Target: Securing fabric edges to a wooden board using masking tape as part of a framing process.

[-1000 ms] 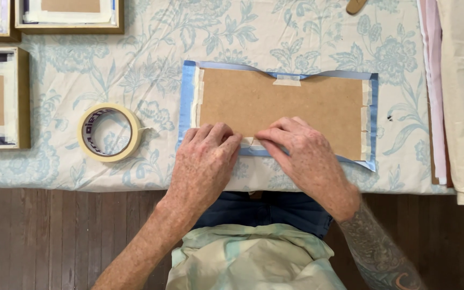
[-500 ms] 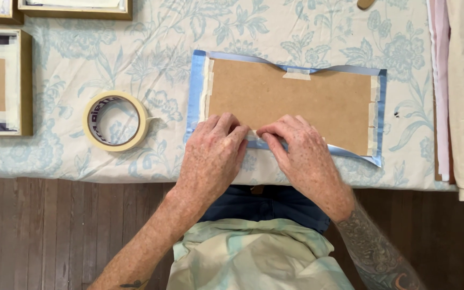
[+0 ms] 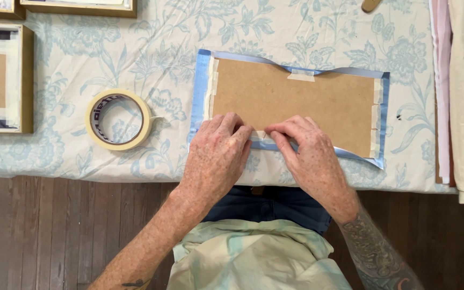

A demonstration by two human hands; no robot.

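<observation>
Both hands (image 3: 267, 156) still press the board (image 3: 296, 102).

Near edge of brown backing board (image 3: 296, 102) hidden under both hands; frames (image 3: 1, 78) top/left cut off by edge.

Both hands lie palm-down side by side, left hand (image 3: 216, 158) and right hand (image 3: 308, 158), fingertips nearly meeting.

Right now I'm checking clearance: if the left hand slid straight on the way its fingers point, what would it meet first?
The left hand points up and slightly right across the brown backing board; likely first the tape strip at its far edge.
</observation>
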